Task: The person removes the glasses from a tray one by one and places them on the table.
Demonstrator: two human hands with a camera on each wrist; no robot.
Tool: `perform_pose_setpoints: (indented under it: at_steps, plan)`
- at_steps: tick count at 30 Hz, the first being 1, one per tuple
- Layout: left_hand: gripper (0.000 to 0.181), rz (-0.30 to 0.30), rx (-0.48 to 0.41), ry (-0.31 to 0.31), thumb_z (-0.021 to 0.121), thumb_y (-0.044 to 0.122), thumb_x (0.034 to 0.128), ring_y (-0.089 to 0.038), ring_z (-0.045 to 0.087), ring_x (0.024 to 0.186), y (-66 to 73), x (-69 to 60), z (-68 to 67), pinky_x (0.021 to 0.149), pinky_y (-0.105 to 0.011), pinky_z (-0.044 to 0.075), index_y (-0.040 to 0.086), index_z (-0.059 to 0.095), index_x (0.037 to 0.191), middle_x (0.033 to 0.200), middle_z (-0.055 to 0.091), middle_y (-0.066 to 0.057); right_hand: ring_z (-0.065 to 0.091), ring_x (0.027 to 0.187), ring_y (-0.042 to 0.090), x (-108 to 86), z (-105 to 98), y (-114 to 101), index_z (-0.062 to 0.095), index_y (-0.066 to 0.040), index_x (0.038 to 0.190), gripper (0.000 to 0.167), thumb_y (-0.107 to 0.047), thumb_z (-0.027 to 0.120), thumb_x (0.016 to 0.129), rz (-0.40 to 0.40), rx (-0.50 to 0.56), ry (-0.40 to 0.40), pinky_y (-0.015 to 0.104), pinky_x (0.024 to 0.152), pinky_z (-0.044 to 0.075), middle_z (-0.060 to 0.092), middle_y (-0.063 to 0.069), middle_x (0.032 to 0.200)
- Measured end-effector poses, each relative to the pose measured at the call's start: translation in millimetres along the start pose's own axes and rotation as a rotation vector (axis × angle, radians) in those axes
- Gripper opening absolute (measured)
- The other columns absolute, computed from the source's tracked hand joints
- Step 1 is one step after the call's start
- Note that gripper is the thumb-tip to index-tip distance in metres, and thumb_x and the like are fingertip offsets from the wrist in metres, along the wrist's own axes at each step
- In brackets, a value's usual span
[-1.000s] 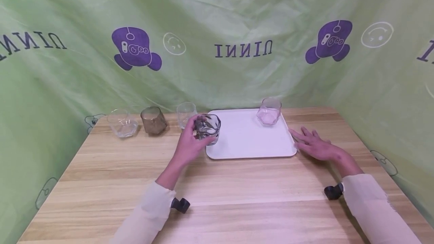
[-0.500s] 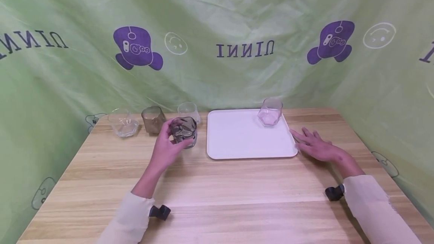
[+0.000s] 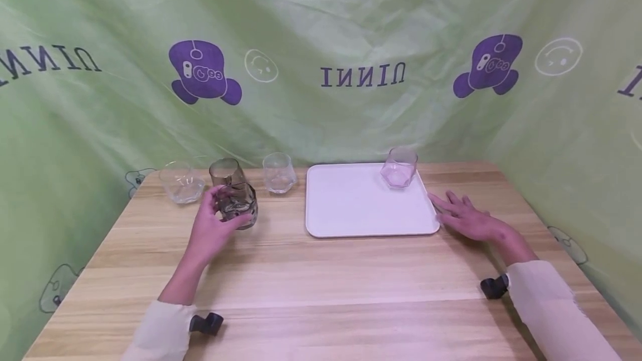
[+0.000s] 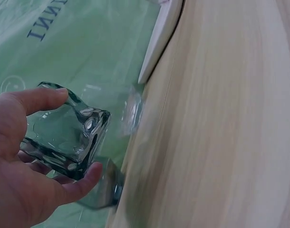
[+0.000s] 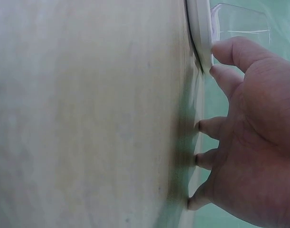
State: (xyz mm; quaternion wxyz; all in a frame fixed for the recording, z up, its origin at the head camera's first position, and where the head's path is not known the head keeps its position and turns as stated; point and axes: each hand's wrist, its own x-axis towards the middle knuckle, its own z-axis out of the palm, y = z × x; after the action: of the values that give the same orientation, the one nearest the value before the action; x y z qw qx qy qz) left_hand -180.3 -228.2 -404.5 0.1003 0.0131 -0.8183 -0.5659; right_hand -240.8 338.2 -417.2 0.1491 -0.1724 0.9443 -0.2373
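so the left hand had its thumb and fingers curled round a smoky grey, wavy-sided glass tumbler, out at the white rectangular tray's 9 o'clock. a brown-tinted glass cup sat just behind at 11, a clear glass tumbler at 2. the right hand held nothing, fingers spread, tips touching the tray's edge around 3. a pink-tinted faceted glass stood on the tray at 1.

Can read purple "INNIU" on green backdrop, with reversed N's. Repeats far left and far right, cut off.
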Motion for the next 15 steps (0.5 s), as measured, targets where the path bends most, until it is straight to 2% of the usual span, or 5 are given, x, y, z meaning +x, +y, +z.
perform_pose_setpoints:
  at_steps: [7,12,15]
  plan:
    - [0.094,-0.011,0.014,0.055,0.09,0.014,0.081,-0.042,0.038,0.139,-8.8,0.9,-22.1,0.116,-0.061,0.028,0.0,0.029,0.151,0.148,0.045,-0.024,-0.008,0.138,0.071,0.2,0,1,0.02,-0.011,0.164,0.064,-0.041,0.04,0.111,-0.002,0.004,0.002,0.093,0.091,-0.006,-0.001,0.043,0.159]
    - [0.094,-0.012,0.025,0.086,0.089,0.011,0.0811,-0.04,0.04,0.137,-15.4,2.6,-33.8,0.116,-0.06,0.028,0.0,0.028,0.152,0.146,0.045,-0.022,-0.008,0.138,0.071,-0.8,-2,0,0.02,-0.012,0.164,0.065,-0.041,0.041,0.11,-0.002,0.003,-0.001,0.092,0.091,-0.006,-0.001,0.043,0.159]
    - [0.096,-0.033,0.039,0.106,0.089,0.013,0.0808,-0.04,0.04,0.137,-18.4,2.2,-39.9,0.116,-0.06,0.029,0.001,0.027,0.153,0.148,0.045,-0.021,-0.009,0.139,0.071,-1.1,0,0,0.02,-0.013,0.164,0.065,-0.042,0.041,0.11,0.0,0.009,0.0,0.092,0.092,-0.007,-0.002,0.043,0.159]
